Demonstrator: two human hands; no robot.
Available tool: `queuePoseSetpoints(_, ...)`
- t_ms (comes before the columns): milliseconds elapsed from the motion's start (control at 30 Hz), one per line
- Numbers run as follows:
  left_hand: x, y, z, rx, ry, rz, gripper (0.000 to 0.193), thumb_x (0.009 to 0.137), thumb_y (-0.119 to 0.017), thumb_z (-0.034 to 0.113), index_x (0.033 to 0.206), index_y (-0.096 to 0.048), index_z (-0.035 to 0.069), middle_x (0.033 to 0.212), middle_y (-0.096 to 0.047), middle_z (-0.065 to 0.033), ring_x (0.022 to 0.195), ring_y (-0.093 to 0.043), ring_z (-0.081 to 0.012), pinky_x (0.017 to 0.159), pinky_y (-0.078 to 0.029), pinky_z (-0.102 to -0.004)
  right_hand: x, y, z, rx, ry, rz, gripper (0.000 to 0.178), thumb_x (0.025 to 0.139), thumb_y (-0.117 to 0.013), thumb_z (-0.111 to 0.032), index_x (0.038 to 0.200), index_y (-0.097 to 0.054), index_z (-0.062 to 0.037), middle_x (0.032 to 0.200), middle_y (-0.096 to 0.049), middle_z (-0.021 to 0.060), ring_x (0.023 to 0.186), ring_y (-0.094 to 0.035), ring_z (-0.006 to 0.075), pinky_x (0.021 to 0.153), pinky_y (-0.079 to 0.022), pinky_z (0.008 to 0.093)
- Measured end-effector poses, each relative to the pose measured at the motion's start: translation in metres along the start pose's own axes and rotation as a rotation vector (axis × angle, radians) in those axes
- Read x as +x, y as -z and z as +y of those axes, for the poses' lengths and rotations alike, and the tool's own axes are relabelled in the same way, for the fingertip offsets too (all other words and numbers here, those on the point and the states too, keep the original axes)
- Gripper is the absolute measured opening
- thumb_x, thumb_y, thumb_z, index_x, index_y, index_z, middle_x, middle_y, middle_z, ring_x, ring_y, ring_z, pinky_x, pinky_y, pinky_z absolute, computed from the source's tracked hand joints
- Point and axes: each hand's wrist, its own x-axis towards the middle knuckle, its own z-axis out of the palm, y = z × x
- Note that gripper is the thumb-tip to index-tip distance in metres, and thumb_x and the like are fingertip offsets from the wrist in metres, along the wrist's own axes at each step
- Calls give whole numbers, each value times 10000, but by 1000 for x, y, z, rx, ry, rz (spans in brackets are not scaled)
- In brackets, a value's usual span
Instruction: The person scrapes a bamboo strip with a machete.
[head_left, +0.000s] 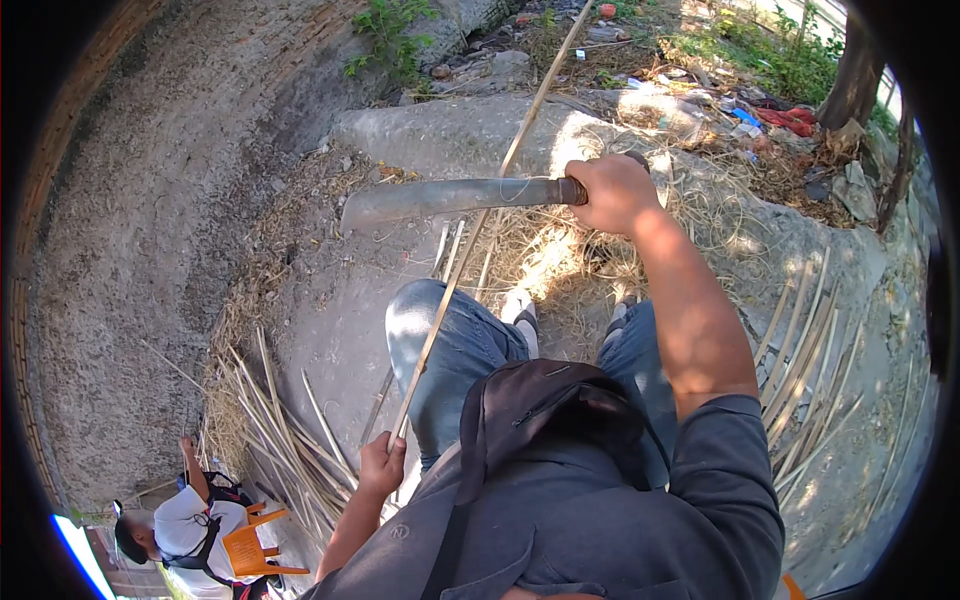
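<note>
Bamboo strip (470,235) is held slanted across the lap, lower end clenched in left hand (380,466) to steady it; machete (450,197) gripped by right hand (612,192), blade laid against strip; cut strips (280,430) piled on ground

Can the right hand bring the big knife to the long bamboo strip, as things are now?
Probably yes. The right hand grips the knife, whose blade already crosses the bamboo strip. The left hand holds the strip's near end, and nothing lies between them.
</note>
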Motion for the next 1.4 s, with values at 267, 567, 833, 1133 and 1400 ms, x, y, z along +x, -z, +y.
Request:
queuePoseSetpoints(267,0,-20,-27,-126,-101,15,617,1070,-450,539,796,-572,0,604,-552,-161,590,-615,-349,582,-459,-460,5,-18,-25,-14,62,-235,178,797,-720,-229,951,-698,-143,871,-729,114,907,-723,334,808,-553,480)
queuePoseSetpoints(567,3,-24,-16,50,-11,-11,620,1090,-381,513,790,-565,2,653,-571,-219,654,-621,-446,621,-469,-497,8,-23,28,308,-614,-229,220,839,-646,-201,1028,-720,-115,955,-737,171,959,-710,366,862,-548,475)
queuePoseSetpoints(833,0,-15,-16,31,9,-38,655,1079,-373,558,789,-564,2,646,-560,-225,634,-596,-445,598,-446,-490,7,-30,-24,55,-138,-520,256,803,-671,-170,1053,-729,-179,967,-740,118,997,-716,337,893,-557,472)
queuePoseSetpoints(1133,-13,-24,-27,-76,61,-6,648,1079,-387,546,797,-584,-3,638,-567,-223,614,-594,-430,594,-449,-489,-1,-29,-42,223,-208,-440,253,795,-655,-156,1037,-724,-133,987,-738,138,961,-711,345,852,-555,474)
queuePoseSetpoints(1400,-8,-21,-19,47,-11,17,671,1094,-328,541,781,-583,5,637,-570,-176,617,-603,-359,600,-455,-456,-1,-14,-2,87,-339,-336,196,834,-660,-207,1008,-716,-134,1009,-743,142,999,-709,349,881,-552,485)
